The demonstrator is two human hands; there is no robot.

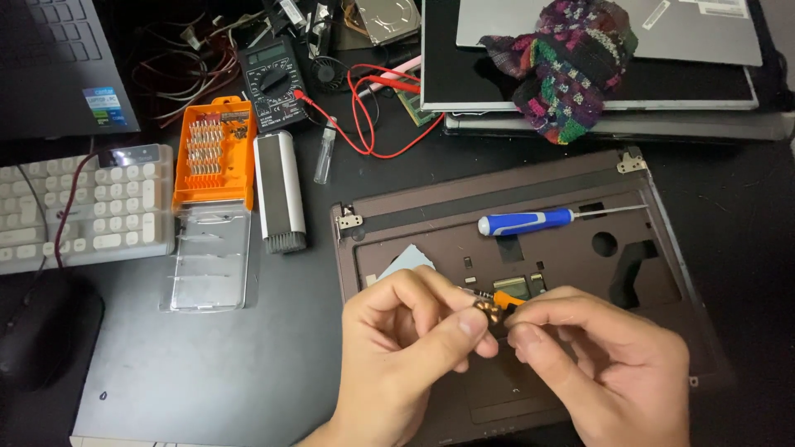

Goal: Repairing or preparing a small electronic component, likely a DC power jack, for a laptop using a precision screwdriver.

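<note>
Both hands, left point(406, 348) and right point(604, 364), pinch a small orange-handled driver point(497, 305), mostly hidden, over a brown plastic laptop shell point(662, 281).

matt brown plastic laptop shell point(530, 207), glossy blue plastic screwdriver handle point(526, 222) with a bare metal shaft, woven cloth point(563, 66), matt black table point(207, 364).

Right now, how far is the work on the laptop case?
Done: the brown laptop case lies bare, its keyboard out. In hand: the left hand and the right hand pinch a small orange screwdriver between them. Left: the blue screwdriver rests unused on the case, and the bit set lies open.
</note>
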